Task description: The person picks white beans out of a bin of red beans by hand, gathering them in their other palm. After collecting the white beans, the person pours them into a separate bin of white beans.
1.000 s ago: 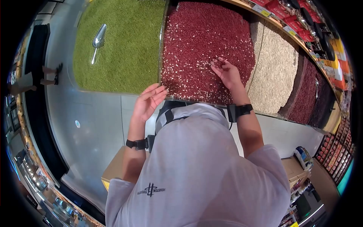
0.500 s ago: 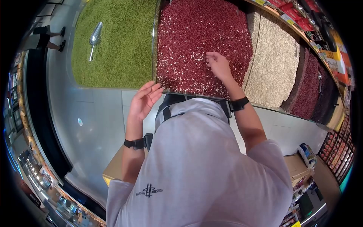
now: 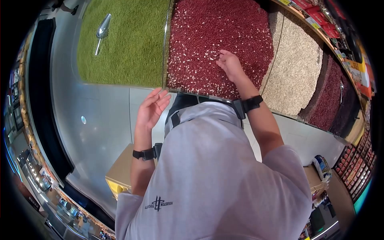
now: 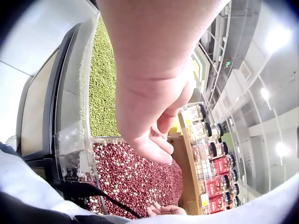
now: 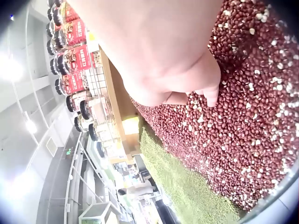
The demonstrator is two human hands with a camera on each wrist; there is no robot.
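Note:
In the head view my right hand (image 3: 232, 66) is over the red beans (image 3: 240, 24), its fingertips close to a patch of scattered white pieces (image 3: 211, 55). From the right wrist the fingers (image 5: 211, 95) look loosely bent just at the beans, nothing visible held; part of them is hidden behind the hand. My left hand (image 3: 151, 108) is at the front edge of the bin, near the divider (image 3: 165, 44), palm turned up and fingers relaxed. The left wrist view shows its fingers (image 4: 156, 149) overlapping the red beans, with no object in them.
Green beans (image 3: 124, 44) with a metal scoop (image 3: 103, 30) fill the bin at left. To the right lie pale grains (image 3: 298, 60) and another dark red bin (image 3: 326, 92). Packaged jars (image 5: 74, 60) stand on a shelf behind. A cardboard box (image 3: 120, 166) is beside the person.
My right hand has shifted slightly left over the red beans, its fingers lifting and then turning downward again. The left hand stays about where it was. A passer-by at far left has moved up the view.

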